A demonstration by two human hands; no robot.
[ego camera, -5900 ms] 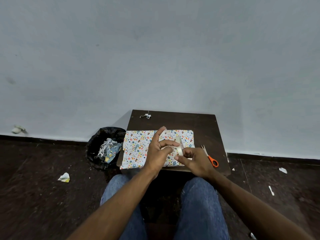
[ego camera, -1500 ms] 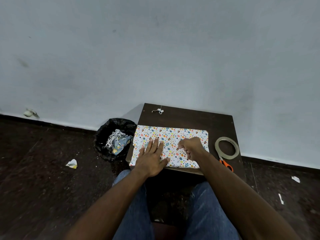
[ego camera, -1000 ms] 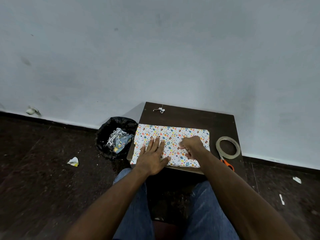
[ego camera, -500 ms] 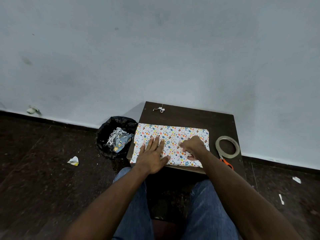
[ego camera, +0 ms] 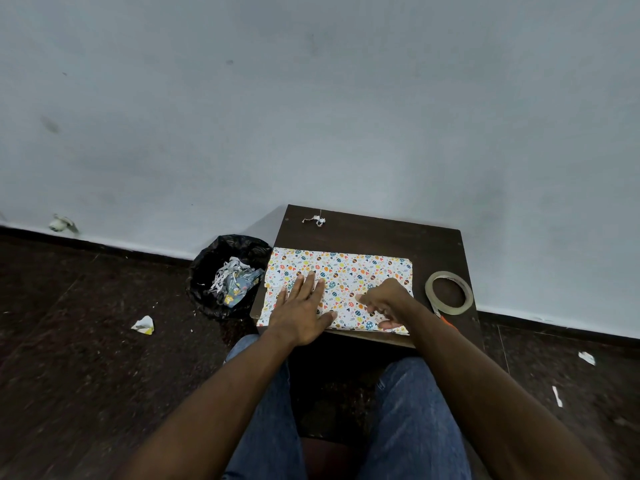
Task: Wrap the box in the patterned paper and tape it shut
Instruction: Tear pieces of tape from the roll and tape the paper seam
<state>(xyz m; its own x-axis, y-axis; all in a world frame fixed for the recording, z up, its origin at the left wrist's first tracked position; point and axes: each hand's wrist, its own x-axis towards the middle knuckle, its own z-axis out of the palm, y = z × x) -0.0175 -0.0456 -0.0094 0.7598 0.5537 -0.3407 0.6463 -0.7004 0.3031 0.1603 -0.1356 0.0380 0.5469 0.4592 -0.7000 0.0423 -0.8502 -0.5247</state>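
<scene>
The patterned paper [ego camera: 349, 271] covers a flat box on the small dark table [ego camera: 381, 233]; the box itself is hidden under it. My left hand [ego camera: 302, 308] lies flat on the left part of the paper with its fingers straight. My right hand [ego camera: 382, 301] touches the paper's right front part with bent fingertips and holds nothing. A roll of clear tape [ego camera: 449, 292] lies on the table right of the paper, apart from both hands.
Orange scissors [ego camera: 446, 320] peek out beside my right forearm under the tape roll. A black bin [ego camera: 214, 268] with paper scraps stands left of the table. A crumpled scrap [ego camera: 314, 220] lies at the table's far edge. The wall is close behind.
My right hand has slid toward the paper's front right and its fingers have loosened from a fist. The tape roll was put down on the table earlier. My left hand has stayed flat.
</scene>
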